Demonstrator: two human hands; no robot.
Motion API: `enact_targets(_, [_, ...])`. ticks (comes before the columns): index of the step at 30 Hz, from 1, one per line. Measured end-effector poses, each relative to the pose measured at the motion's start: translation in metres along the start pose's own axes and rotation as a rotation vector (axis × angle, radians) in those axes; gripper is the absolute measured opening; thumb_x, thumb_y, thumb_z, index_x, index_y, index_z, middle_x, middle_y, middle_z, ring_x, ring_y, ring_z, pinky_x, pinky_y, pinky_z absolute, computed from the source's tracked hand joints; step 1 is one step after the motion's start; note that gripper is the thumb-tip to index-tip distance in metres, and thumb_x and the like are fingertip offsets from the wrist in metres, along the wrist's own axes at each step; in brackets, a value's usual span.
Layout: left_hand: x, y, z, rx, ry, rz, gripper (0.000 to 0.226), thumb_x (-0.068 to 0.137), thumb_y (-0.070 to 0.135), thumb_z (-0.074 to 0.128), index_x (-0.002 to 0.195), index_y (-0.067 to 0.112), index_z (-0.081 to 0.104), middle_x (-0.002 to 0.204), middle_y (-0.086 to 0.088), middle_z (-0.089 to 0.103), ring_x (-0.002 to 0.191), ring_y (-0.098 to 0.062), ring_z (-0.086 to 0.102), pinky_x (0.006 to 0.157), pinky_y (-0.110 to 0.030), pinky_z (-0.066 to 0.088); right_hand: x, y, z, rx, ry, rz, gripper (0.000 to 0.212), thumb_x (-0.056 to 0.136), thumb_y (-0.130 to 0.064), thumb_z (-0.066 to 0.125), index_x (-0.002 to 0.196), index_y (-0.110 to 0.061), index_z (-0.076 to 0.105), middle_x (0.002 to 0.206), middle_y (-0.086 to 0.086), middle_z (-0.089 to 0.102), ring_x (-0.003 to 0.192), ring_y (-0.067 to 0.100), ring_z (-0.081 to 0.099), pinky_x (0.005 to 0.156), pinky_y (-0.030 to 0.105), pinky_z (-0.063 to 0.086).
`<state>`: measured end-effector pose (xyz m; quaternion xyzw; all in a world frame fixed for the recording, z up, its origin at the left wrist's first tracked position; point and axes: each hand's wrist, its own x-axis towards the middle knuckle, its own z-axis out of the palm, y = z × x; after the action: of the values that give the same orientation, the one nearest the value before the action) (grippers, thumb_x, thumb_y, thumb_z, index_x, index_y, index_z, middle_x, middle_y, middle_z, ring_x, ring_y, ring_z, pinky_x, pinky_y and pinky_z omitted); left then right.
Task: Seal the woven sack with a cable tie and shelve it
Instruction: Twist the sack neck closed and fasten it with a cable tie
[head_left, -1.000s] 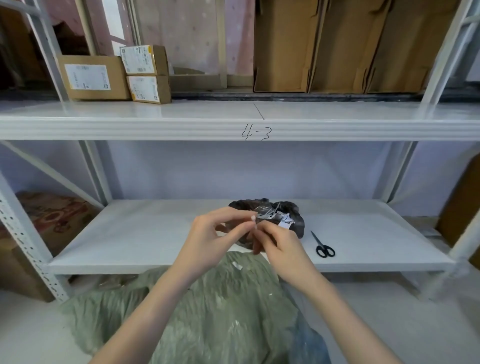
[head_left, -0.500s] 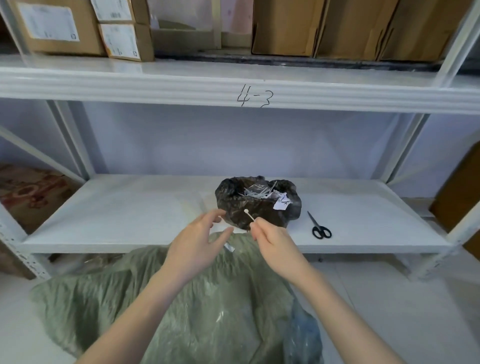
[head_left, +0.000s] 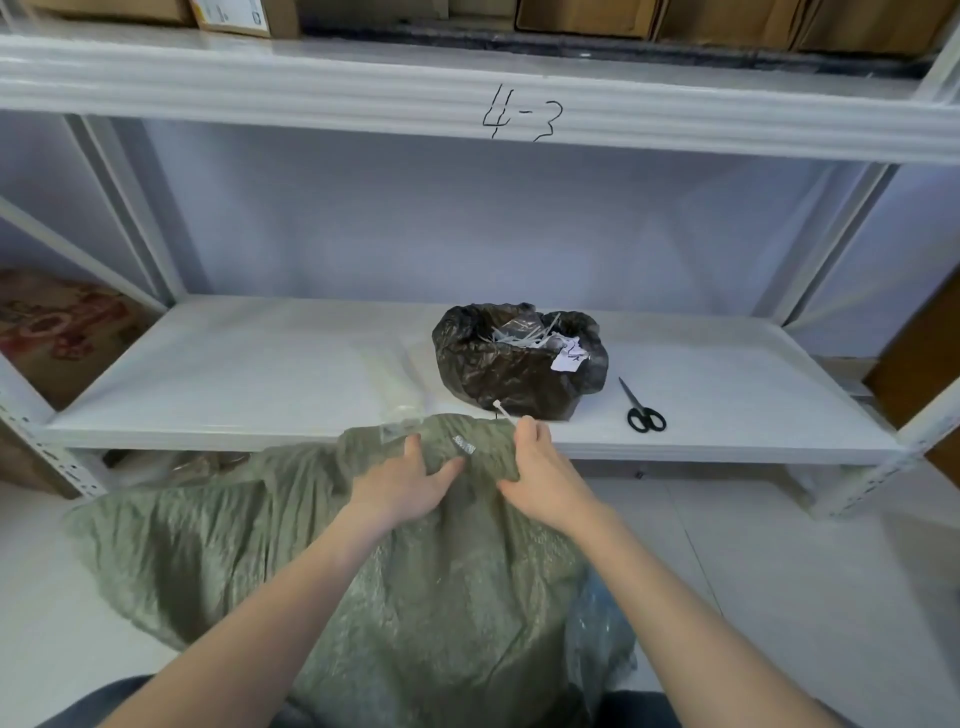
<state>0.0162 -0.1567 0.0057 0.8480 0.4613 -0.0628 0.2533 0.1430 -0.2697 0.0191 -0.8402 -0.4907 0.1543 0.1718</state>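
A green woven sack (head_left: 363, 561) stands on the floor in front of me, its top leaning against the lower shelf's edge. My left hand (head_left: 405, 483) lies on the sack's gathered top with fingers spread over the cloth. My right hand (head_left: 540, 473) pinches the sack's top edge and also holds a white cable tie (head_left: 501, 409), whose head sticks up above the fingers. A black plastic bag (head_left: 519, 364) with more white ties sits on the lower shelf (head_left: 260, 374) just behind my hands.
Black scissors (head_left: 643, 410) lie on the shelf right of the bag. The upper shelf (head_left: 311, 88) is marked "4-3" and carries cardboard boxes (head_left: 234, 15). White uprights (head_left: 883, 478) flank the bay. A printed carton (head_left: 57, 327) stands at the left.
Both hands have dropped from in front of the black bag down onto the sack's top. The right hand kept the cable tie. The view has tilted downward.
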Motion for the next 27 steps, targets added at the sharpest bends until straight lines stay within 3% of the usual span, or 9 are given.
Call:
enact_targets(3, [0.0, 0.002, -0.007, -0.143, -0.001, -0.01, 0.084, 0.085, 0.063, 0.04, 0.145, 0.013, 0.011, 0.126, -0.018, 0.058, 0.114, -0.035, 0.056, 0.096, -0.043, 0.045, 0.0, -0.009, -0.003, 0.18, 0.052, -0.045, 0.033, 0.079, 0.007, 0.048, 0.09, -0.015, 0.025, 0.1, 0.006, 0.03, 0.073, 0.026, 0.042, 0.064, 0.044, 0.039])
enact_targets(7, [-0.003, 0.002, -0.018, -0.311, 0.031, -0.052, 0.073, 0.086, 0.038, 0.056, 0.141, 0.007, 0.02, 0.127, -0.016, 0.053, 0.116, -0.033, 0.052, 0.093, -0.038, 0.045, 0.002, -0.023, -0.018, 0.5, 0.13, -0.04, 0.035, 0.076, 0.011, 0.048, 0.091, -0.015, 0.029, 0.107, 0.008, 0.037, 0.083, 0.02, 0.042, 0.058, 0.025, 0.038])
enact_targets(10, [-0.004, 0.001, -0.025, -0.529, 0.108, -0.131, 0.063, 0.078, 0.019, 0.06, 0.135, 0.006, 0.037, 0.122, -0.015, 0.057, 0.111, -0.033, 0.055, 0.09, -0.039, 0.048, 0.001, -0.03, -0.031, 0.749, 0.165, -0.033, 0.038, 0.08, 0.012, 0.049, 0.084, -0.019, 0.028, 0.11, 0.01, 0.042, 0.073, 0.012, 0.041, 0.044, 0.012, 0.034])
enact_targets(13, [-0.011, 0.01, -0.04, -0.994, 0.207, -0.118, 0.029, 0.072, -0.004, 0.052, 0.098, 0.003, 0.064, 0.085, -0.011, 0.063, 0.078, -0.026, 0.059, 0.071, -0.032, 0.051, 0.001, -0.027, -0.035, 0.797, 0.168, -0.034, 0.04, 0.078, 0.015, 0.048, 0.089, -0.016, 0.026, 0.113, 0.008, 0.044, 0.076, 0.012, 0.043, 0.044, 0.013, 0.033])
enact_targets(16, [-0.021, 0.018, -0.058, -1.285, 0.205, -0.048, 0.028, 0.069, -0.02, 0.039, 0.063, 0.005, 0.048, 0.062, -0.005, 0.045, 0.057, -0.02, 0.044, 0.051, -0.023, 0.036, -0.002, -0.026, -0.037, 0.824, 0.143, -0.004, 0.041, 0.079, 0.009, 0.054, 0.085, -0.021, 0.026, 0.109, 0.008, 0.045, 0.085, 0.017, 0.047, 0.058, 0.026, 0.038])
enact_targets(20, [-0.03, 0.017, -0.07, -1.515, 0.123, 0.033, 0.031, 0.058, -0.012, 0.038, 0.054, 0.016, 0.026, 0.06, -0.002, 0.026, 0.055, -0.018, 0.03, 0.056, -0.027, 0.027, -0.012, -0.029, -0.046, 0.737, 0.052, 0.118, 0.04, 0.087, -0.03, 0.06, 0.102, -0.014, 0.027, 0.088, -0.004, 0.034, 0.075, 0.01, 0.038, 0.062, 0.027, 0.034])
enact_targets(23, [-0.04, 0.015, -0.075, -1.606, -0.006, 0.121, 0.021, 0.055, -0.004, 0.042, 0.052, 0.014, 0.032, 0.06, -0.006, 0.032, 0.051, -0.019, 0.038, 0.055, -0.028, 0.034, -0.017, -0.035, -0.05, 0.77, -0.017, 0.158, 0.057, 0.084, -0.058, 0.052, 0.111, -0.013, 0.03, 0.09, -0.006, 0.037, 0.081, 0.006, 0.042, 0.064, 0.024, 0.034])
enact_targets(25, [-0.046, 0.015, -0.077, -1.639, -0.074, 0.235, 0.006, 0.066, 0.007, 0.05, 0.068, 0.005, 0.055, 0.069, -0.01, 0.058, 0.059, -0.022, 0.058, 0.061, -0.027, 0.048, -0.019, -0.038, -0.05, 0.789, -0.044, 0.155, 0.066, 0.081, -0.065, 0.05, 0.116, -0.012, 0.032, 0.104, -0.003, 0.044, 0.093, 0.008, 0.047, 0.07, 0.025, 0.038])
enact_targets(27, [-0.049, 0.017, -0.08, -1.613, -0.097, 0.294, 0.04, 0.072, 0.024, 0.053, 0.104, 0.002, 0.063, 0.1, -0.014, 0.069, 0.09, -0.028, 0.066, 0.079, -0.036, 0.051, -0.02, -0.041, -0.05, 0.802, -0.044, 0.119, 0.069, 0.08, -0.063, 0.052, 0.121, -0.011, 0.033, 0.12, 0.001, 0.048, 0.105, 0.012, 0.05, 0.081, 0.027, 0.041])
